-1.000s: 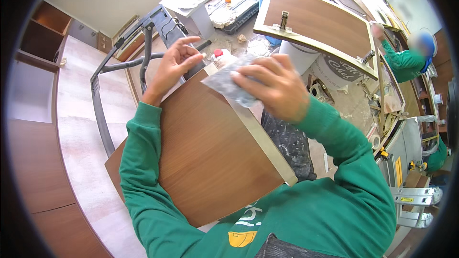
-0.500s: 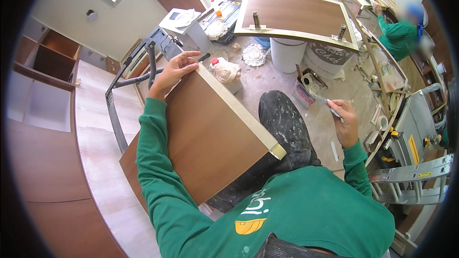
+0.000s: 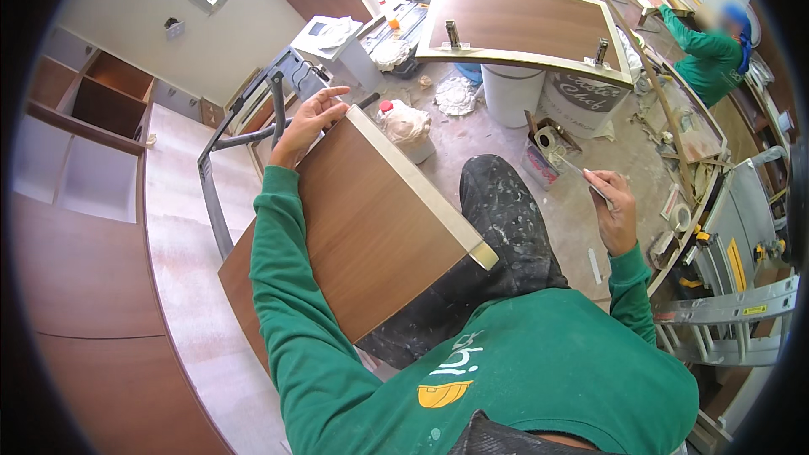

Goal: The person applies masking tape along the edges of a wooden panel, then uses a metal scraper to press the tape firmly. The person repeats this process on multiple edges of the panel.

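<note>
A brown wood-grain panel (image 3: 371, 227) with a pale cream edge band lies tilted across the person's lap, its near corner over a paint-spattered dark trouser knee (image 3: 506, 219) and its far end raised toward the left hand (image 3: 308, 122). That hand's grip rests on the panel's far corner, fingers spread and apart, palm against the edge. Out to the right, the right hand (image 3: 615, 211) is closed on a thin flat blade (image 3: 581, 175), held over the dusty floor (image 3: 506, 143), well apart from the panel. Just beyond the panel's far edge sits a white bag (image 3: 406, 126) with a red cap beside it. A grey metal frame (image 3: 244, 131) stands left of the left hand. Farther off, 2 white buckets (image 3: 514, 93) carry a second brown panel (image 3: 527, 25) with a cream edge and 2 metal hinges standing up on it. A white box (image 3: 333, 46) sits near the wall. At the far right another person in a green top (image 3: 712, 55) bends over a surface.
</note>
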Tool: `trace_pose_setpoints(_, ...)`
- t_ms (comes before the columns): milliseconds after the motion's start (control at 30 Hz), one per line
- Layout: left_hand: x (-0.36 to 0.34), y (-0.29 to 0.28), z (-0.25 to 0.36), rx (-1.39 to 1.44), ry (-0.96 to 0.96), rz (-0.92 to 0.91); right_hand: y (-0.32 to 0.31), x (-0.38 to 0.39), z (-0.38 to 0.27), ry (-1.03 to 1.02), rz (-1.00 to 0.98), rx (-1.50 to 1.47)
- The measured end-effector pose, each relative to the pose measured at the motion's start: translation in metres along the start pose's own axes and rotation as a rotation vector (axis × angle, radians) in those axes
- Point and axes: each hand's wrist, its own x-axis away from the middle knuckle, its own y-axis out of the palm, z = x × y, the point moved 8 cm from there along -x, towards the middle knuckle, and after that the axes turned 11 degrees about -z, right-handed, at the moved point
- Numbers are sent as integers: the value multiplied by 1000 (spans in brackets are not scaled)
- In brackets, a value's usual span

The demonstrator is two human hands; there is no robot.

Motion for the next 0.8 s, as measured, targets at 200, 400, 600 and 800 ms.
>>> trace_pose_setpoints(200,-1,3,0,34,33,-52,10,-10,4,13,-26,-1)
trace_pose_setpoints(400,1,2,0,82,41,-136,34,-20,22,59,-93,-2)
trace_pose_setpoints(600,2,-1,1,107,-15,-75,69,-41,26,68,-173,-53)
trace_pose_setpoints(800,-3,-2,-2,123,3,18,108,-71,21,8,-213,-58)
